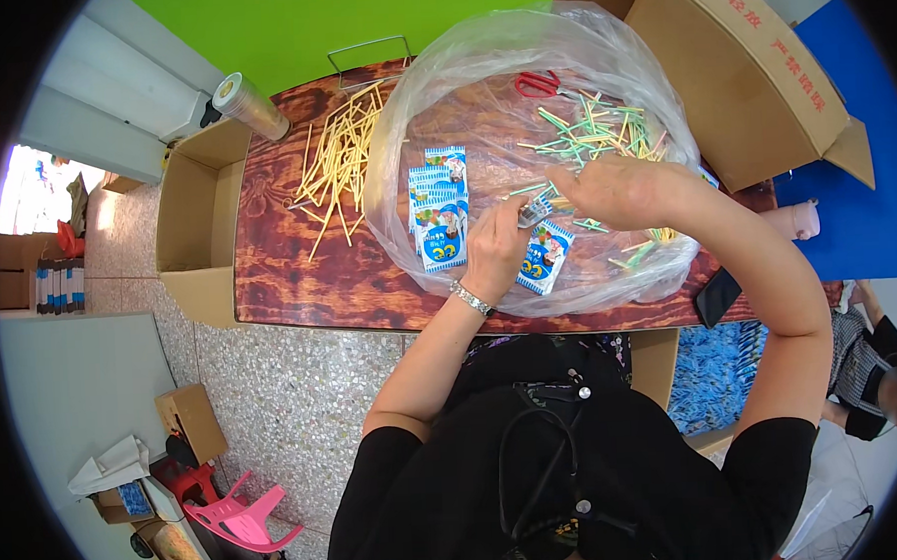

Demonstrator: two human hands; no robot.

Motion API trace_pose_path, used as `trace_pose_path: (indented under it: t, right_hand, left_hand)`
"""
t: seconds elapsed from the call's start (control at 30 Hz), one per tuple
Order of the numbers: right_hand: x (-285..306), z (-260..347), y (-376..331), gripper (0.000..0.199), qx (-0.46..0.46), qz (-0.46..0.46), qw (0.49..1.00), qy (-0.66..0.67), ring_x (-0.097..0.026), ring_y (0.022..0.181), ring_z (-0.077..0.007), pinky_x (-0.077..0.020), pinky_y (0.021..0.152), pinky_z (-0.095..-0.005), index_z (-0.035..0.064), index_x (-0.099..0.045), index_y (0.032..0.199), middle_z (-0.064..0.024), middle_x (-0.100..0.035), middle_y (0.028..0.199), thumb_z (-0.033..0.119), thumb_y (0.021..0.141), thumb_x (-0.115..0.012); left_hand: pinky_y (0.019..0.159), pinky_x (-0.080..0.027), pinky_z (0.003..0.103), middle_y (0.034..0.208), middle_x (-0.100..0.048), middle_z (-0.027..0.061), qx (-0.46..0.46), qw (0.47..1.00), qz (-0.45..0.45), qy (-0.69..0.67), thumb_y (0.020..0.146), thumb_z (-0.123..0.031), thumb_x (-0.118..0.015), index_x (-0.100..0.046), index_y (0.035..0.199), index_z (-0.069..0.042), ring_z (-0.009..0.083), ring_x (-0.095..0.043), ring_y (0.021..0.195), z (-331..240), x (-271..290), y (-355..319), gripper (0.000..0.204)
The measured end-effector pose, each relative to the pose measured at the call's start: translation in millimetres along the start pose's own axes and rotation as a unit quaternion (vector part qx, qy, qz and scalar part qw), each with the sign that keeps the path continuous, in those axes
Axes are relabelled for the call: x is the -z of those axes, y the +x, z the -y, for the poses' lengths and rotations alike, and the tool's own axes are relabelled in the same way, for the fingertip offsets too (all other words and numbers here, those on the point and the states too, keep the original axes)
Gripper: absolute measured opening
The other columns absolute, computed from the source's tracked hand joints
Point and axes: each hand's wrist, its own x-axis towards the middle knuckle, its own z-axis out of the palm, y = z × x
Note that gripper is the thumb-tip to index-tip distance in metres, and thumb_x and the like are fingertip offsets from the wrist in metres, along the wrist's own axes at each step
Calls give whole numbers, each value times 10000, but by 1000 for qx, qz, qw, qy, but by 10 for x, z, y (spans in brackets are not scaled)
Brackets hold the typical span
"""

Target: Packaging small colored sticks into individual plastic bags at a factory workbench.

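My left hand (495, 254), with a metal bracelet at the wrist, pinches a small blue-and-white packet (537, 212). Right beside it, my right hand (620, 190) has its fingers closed at the packet's upper end. Thin sticks show next to those fingertips, but what they grip is hidden. One printed packet (545, 259) lies just below the hands. To the left is an overlapping stack of similar packets (440, 225). Green and yellow thin sticks (607, 128) are heaped beyond my right hand. All of this lies on a clear plastic bag (415, 91) spread over the table.
Yellow sticks (343, 154) are piled left of the bag on the red-brown table (277, 257). Red-handled scissors (537, 84) lie at the back. Also around are a lidded cup (251, 106), cardboard boxes (730, 78), a dark phone (717, 297) and, at right, another person (862, 362).
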Motion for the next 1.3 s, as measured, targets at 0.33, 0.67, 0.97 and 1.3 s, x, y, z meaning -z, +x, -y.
trace_pose_path:
  t: [0.33,0.67,0.97,1.3]
  right_hand:
    - [113,-6,7,501,61,-41,997,30,-642,886,-399,-517,771,-440,-49,-474,1183,-237,-648,932,300,871,-652]
    - [-451,-308,115,605,97,-201,913,340,-644,721,-223,-511,654,-344,73,-456,1332,-135,-646,985,167,806,-740]
    - [-689,233,404,335,215,-453,816,289,-635,722,-251,-507,622,-345,67,-615,1080,-102,-633,943,132,778,-744]
    - [-1726,-75,707,303,-141,-290,931,172,-604,945,-358,-487,777,-474,70,-565,950,-168,-608,984,308,813,-693]
  left_hand:
    - [571,-515,327,828,-655,124,-3,993,1,-118,701,-103,-820,-593,1100,-3,243,-647,682,-20,25,9,470]
    - [673,-570,270,900,-697,113,94,960,-17,-265,797,9,-737,-575,1163,15,150,-686,803,-34,97,-33,401]
    - [754,-503,224,1002,-662,55,317,893,78,-310,938,-19,-573,-593,1112,19,81,-614,873,123,508,-288,179]
    - [763,-504,237,911,-659,80,350,933,86,-21,918,-46,-610,-577,1092,36,95,-629,852,675,828,-606,196]
